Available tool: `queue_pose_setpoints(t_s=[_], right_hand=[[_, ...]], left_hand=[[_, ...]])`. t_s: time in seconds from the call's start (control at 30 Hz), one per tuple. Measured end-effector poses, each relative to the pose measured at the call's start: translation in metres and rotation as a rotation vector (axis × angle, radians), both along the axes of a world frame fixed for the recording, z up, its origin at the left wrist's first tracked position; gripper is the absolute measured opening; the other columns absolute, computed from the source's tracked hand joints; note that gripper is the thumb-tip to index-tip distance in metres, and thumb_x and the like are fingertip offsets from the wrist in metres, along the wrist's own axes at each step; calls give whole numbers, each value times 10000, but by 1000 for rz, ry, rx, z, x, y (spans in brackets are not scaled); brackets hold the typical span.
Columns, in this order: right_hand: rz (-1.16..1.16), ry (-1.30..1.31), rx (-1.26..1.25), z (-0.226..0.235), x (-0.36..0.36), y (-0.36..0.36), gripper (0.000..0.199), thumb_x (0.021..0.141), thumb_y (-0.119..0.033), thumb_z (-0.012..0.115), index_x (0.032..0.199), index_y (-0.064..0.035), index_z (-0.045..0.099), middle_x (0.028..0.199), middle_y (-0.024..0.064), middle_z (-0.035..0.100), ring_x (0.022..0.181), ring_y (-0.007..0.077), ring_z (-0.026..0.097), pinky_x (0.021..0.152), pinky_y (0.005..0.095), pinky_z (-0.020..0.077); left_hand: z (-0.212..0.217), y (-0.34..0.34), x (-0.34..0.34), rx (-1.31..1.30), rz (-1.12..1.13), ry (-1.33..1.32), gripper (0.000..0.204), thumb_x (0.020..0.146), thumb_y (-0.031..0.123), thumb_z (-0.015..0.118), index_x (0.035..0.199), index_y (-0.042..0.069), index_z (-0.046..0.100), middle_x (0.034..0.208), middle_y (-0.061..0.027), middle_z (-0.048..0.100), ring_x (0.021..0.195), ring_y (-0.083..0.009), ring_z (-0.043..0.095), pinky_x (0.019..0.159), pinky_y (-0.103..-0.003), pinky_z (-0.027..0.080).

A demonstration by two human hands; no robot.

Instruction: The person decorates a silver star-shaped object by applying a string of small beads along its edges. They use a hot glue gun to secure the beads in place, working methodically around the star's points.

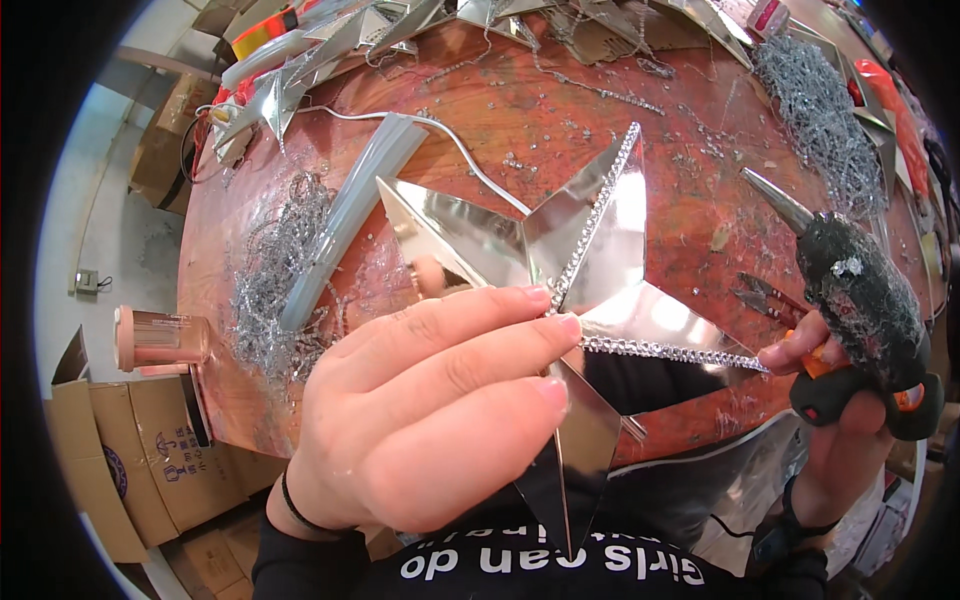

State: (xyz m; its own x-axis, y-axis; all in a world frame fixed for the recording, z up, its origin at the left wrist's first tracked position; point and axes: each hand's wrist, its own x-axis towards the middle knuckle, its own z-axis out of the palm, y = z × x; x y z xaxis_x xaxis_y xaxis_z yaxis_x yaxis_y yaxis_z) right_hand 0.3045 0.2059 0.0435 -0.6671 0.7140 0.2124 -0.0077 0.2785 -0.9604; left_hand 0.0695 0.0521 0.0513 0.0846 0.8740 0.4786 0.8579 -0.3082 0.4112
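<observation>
A mirrored silver five-pointed star [600, 250] is in front of me, its lower point near my shirt. Rhinestone chain [680, 350] runs along two of its ridges, to the top and right points. At the star's centre, the closed fingertips of my left hand [440, 390] press on the chain's inner end. My right hand [800, 345] is closed around a dark, glue-smeared hot glue gun [860, 290], its metal nozzle pointing up and left. Its fingertips touch the chain's outer end at the right point. Snips [770, 300] with orange-and-black handles are tucked against that hand, partly hidden.
Clear glue sticks [350, 215] lie beside tangled rhinestone chain [275, 270] on the left. Another tangle [815, 120] sits far right. More silver stars [400, 30] line the far edge. A white cord [460, 150] crosses the reddish table; a plastic jar [160, 338] is at its left edge.
</observation>
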Motion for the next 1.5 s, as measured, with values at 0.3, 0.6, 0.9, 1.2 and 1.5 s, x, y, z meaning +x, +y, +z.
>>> queue_pose_setpoints(t_s=[0.3,0.6,0.9,1.2,1.5], right_hand=[[188,-35,448,-2,12,25,690,749,-625,594,948,34,547,887,154,609,796,279,640,727,382,535],[377,13,471,10,-16,13,937,556,-826,602,849,64,571,833,144,632,790,265,640,730,365,527],[361,-193,699,21,-29,10,743,653,-705,592,802,23,570,757,116,643,735,265,651,690,356,533],[292,-278,757,31,-31,3,536,760,-552,606,766,-17,570,713,93,655,713,260,661,674,345,534],[289,-223,728,21,-35,6,624,698,-641,556,738,-19,563,695,93,644,666,243,636,620,332,519]], left_hand=[[-8,-14,-14,137,41,-260,799,758,95,758,1371,160,251,1191,-301,517,954,-375,649,748,-404,587],[-7,-36,-70,450,505,-587,361,814,-71,653,1158,-44,547,903,-103,653,899,-201,658,816,-267,531],[-10,-50,-86,807,561,-532,223,889,-27,573,1106,-78,585,1016,-165,649,984,-247,643,916,-303,504],[4,-112,-151,982,454,-1009,191,852,-47,617,1025,-11,544,939,-170,632,949,-216,592,935,-329,472],[-16,-64,-92,585,463,-786,355,845,-41,636,1171,-5,500,1064,-152,615,961,-195,617,876,-296,513]])
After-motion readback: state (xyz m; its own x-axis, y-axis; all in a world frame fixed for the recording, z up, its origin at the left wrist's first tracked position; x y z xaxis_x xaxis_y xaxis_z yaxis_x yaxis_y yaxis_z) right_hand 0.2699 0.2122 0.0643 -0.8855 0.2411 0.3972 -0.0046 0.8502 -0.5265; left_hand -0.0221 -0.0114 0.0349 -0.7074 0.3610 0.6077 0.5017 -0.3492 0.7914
